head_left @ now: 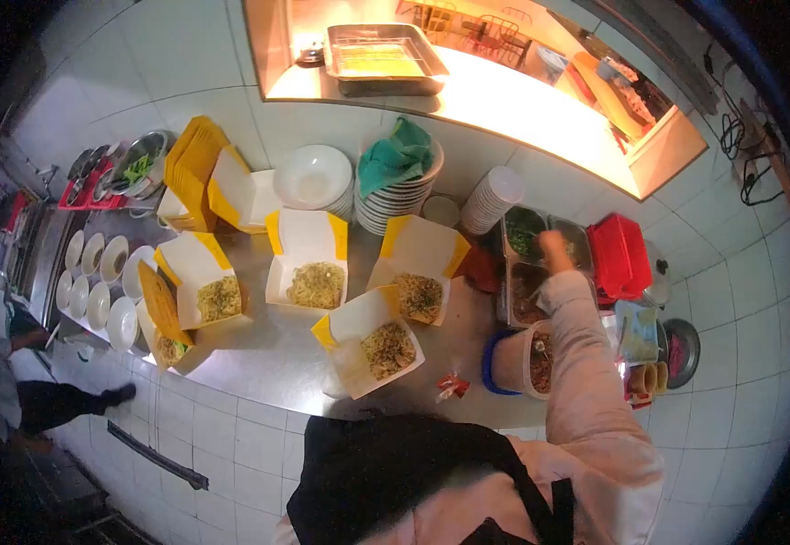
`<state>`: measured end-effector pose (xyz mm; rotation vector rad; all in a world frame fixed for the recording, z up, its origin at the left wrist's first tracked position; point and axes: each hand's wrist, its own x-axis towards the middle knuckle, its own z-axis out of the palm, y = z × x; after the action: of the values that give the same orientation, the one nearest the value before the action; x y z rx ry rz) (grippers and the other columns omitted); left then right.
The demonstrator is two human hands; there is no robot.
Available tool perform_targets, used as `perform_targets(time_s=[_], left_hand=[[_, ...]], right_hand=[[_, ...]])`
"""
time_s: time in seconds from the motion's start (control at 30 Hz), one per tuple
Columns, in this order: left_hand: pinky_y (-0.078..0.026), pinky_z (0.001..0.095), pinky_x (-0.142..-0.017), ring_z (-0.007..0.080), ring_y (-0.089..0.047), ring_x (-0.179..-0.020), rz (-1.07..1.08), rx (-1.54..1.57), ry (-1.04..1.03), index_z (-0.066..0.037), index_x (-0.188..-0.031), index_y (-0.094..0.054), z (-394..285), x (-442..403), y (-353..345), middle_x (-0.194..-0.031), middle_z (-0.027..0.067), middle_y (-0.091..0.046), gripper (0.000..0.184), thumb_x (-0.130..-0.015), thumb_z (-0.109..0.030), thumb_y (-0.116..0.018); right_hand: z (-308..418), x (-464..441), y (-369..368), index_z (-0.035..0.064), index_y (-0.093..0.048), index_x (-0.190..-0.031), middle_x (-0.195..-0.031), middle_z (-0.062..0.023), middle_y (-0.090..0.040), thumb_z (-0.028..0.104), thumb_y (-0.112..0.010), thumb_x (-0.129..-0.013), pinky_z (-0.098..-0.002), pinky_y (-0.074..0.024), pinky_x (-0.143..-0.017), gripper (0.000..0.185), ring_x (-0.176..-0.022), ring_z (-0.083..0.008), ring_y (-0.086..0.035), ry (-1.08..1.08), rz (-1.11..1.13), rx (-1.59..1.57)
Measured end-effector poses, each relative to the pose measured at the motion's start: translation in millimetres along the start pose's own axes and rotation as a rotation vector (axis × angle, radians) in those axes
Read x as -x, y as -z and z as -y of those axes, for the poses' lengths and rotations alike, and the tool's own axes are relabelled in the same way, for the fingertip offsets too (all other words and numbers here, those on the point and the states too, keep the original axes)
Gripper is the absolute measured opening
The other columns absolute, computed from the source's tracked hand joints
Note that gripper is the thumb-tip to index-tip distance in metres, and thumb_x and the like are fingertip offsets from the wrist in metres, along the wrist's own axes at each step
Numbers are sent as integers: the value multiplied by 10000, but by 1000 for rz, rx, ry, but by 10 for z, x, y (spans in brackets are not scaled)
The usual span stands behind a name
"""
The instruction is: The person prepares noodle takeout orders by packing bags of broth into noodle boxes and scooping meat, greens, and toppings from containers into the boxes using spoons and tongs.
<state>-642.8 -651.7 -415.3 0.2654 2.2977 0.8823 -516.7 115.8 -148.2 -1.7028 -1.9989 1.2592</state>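
My right hand (pixel 554 250) reaches over the metal topping containers at the far right of the counter. Its fingers look closed, beside the chopped green herbs (pixel 522 238); what they hold, if anything, is too small to make out. Just in front of it is a container of brown topping (pixel 528 286). Nearer my body stands a plastic tub (pixel 513 361) of reddish-brown food, partly covered by my sleeve. Open yellow-and-white takeaway boxes hold noodles: one box (pixel 345 350) near the front edge, another (pixel 427 259) behind it, several to the left. My left hand is out of view.
Stacked bowls (pixel 311 177), a green cloth (pixel 399 154) on more bowls, and white cups (pixel 495 195) line the wall. Folded yellow boxes (pixel 191 173) stand left. A red basket (pixel 620 254) sits right. A metal tray (pixel 384 59) rests on the ledge. Another person (pixel 14 363) stands far left.
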Motion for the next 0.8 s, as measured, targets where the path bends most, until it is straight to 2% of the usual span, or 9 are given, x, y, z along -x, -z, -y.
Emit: perform_targets(time_s=[0.2, 0.27, 0.3, 0.37, 0.4, 0.47, 0.6, 0.7, 0.8], left_hand=[[-525, 483, -773, 394, -650, -877, 29, -314, 454, -76, -915, -682, 1988, 1695, 390, -878, 214, -671, 281, -847, -326, -572], [-525, 485, -775, 395, -650, -879, 48, -358, 484, -81, -914, -685, 2204, 1894, 474, -877, 215, -672, 289, -849, -338, -571], [-525, 487, -777, 396, -650, -880, 54, -401, 454, -83, -913, -687, 2258, 1878, 505, -877, 215, -672, 293, -850, -344, -570], [-526, 489, -779, 397, -651, -882, 62, -504, 311, -87, -912, -689, 2206, 1764, 680, -877, 215, -673, 301, -852, -356, -569], [-526, 489, -781, 396, -652, -876, 48, -512, 198, -76, -874, -696, 2330, 1685, 758, -866, 214, -675, 316, -845, -366, -572], [-525, 491, -781, 398, -654, -862, 87, -482, 85, -73, -849, -702, 2689, 1500, 928, -863, 210, -678, 310, -839, -358, -579], [-516, 502, -783, 408, -651, -842, -105, -250, 333, -70, -845, -699, 2816, 1256, 1711, -848, 211, -677, 290, -875, -319, -554], [-529, 459, -719, 356, -671, -779, -151, -241, 150, -24, -812, -696, 3230, 1110, 2137, -848, 196, -700, 344, -874, -332, -557], [-526, 419, -624, 297, -666, -663, -265, 76, 267, -7, -798, -685, 3405, 1202, 2486, -773, 163, -694, 343, -856, -323, -564]], right_hand=[[556, 1216, 267, 50, -698, -1087, -776, -15, -538, 289, -468, -945, -278, -387, -586, 360, -671, -141, -468, -4, 2, -445], [353, 632, 503, 106, -681, -1106, -1105, -115, -588, 329, -648, -841, -428, -457, -724, 348, -916, -225, -544, -91, 71, -376], [612, 782, 421, 112, -701, -1018, -843, -14, -587, 315, -671, -843, -315, -418, -529, 270, -636, -115, -518, -104, -134, -305], [1028, 1197, 418, 114, -673, -941, -543, 78, -403, 246, -662, -904, -225, -205, -347, 137, -391, -57, -317, -100, 3, -533], [1275, 1443, 324, 115, -672, -944, -546, 79, -404, 257, -664, -906, -222, -204, -348, 147, -393, -54, -317, -9, 25, -535], [1708, 2124, 12, 117, -669, -951, -551, 80, -405, 279, -668, -909, -218, -201, -350, 167, -397, -49, -316, 167, 44, -540], [2767, 3556, -1058, 45, -672, -1052, -602, 76, -413, 261, -604, -951, -213, -230, -368, 247, -428, -37, -322, 331, 314, -546], [3281, 4384, -2053, 23, -648, -1045, -585, 74, -373, 242, -576, -966, -204, -217, -377, 244, -417, -34, -293, 434, 552, -527], [3533, 4966, -3075, 23, -654, -1083, -677, 62, -480, 200, -575, -944, -203, -262, -413, 239, -448, -36, -332, 413, 809, -536]])
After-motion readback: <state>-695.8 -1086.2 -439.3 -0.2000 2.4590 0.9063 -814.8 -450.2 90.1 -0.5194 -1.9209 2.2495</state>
